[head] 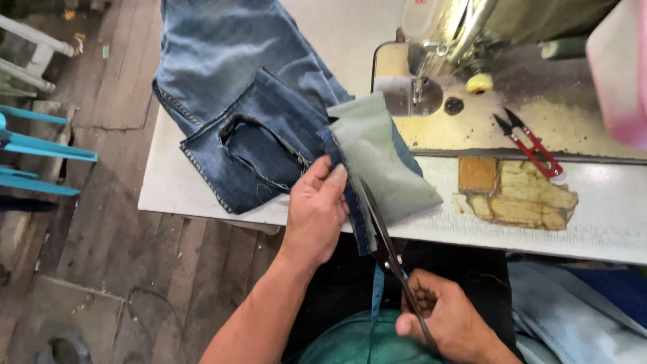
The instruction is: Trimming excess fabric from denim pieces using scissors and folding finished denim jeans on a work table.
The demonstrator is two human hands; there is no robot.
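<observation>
Blue jeans (229, 61) lie across the left part of the white sewing table (168, 182), with a folded waist part (263, 148) and a grey-green pocket lining (377, 155) turned out. My left hand (315, 210) pinches the denim edge beside the lining at the table's front. My right hand (448, 320) grips dark scissors (387, 239), whose blades reach up along the denim edge next to my left fingers. A blue measuring tape (376, 296) hangs below the cloth.
A sewing machine (445, 40) stands at the back right, with red thread snips (532, 145) on its base. A worn patch (515, 192) shows in the tabletop. Light denim (579, 317) lies at lower right. Blue and white chair frames (34, 145) stand on the wooden floor at left.
</observation>
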